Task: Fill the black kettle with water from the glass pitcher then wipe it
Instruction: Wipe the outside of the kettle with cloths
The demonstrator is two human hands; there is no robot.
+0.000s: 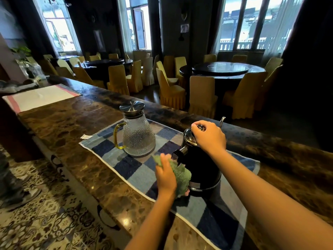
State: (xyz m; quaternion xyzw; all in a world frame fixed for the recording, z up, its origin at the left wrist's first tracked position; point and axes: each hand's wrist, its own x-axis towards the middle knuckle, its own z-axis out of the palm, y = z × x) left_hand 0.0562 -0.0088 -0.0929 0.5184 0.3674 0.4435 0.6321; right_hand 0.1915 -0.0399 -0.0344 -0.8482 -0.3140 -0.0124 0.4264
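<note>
The black kettle (202, 166) stands upright on a blue checked towel (133, 168) on the marble counter. My right hand (209, 135) rests on top of its shiny lid, fingers closed around the lid knob. My left hand (165, 175) presses a green cloth (181, 175) against the kettle's left side, just below the handle. The glass pitcher (137, 136), with a steel lid and a yellow handle, stands upright on the same towel to the left of the kettle, touched by neither hand.
A white towel with red stripes (41, 97) lies at the counter's far left. The counter (75, 127) drops to a patterned tile floor (45, 213) on the left. Beyond it are dark round tables (221, 69) and yellow-covered chairs (170, 91).
</note>
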